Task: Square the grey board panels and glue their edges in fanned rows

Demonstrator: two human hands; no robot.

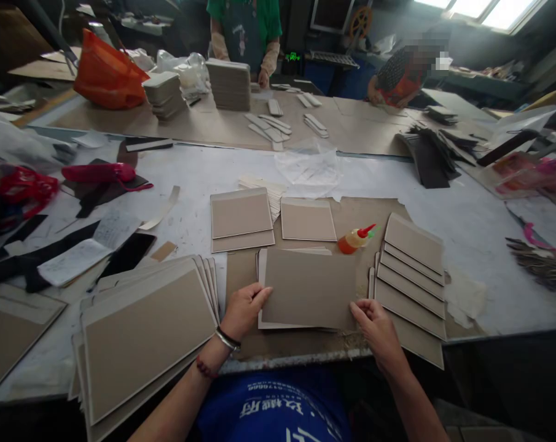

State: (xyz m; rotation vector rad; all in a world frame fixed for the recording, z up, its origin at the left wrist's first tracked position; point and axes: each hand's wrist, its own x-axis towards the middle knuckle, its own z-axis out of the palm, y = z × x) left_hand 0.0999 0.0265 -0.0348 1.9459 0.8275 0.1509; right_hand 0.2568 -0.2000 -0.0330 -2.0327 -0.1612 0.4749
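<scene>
A grey-brown rectangular board (312,288) is held between my two hands, over pale-edged boards that show beneath it. My left hand (246,310) pinches its left edge, thumb on top. At the lower right corner, my right hand (373,319) pinches it between thumb and fingers. Left of me lies a fanned stack of larger boards (148,331). To the right, smaller boards (411,276) overlap in a stepped row. Beyond the held board sit two smaller board pieces, one group (241,215) at left and one (308,221) at right. A glue bottle (351,240) with a red tip lies beside them.
Across the far table, two co-workers stand, one in a green shirt (271,21). Tall board stacks (230,86) and an orange bag (107,77) are there. A notebook (75,263), a black phone (125,253) and a pink pouch (97,172) lie at left; dark strips (427,159) at right.
</scene>
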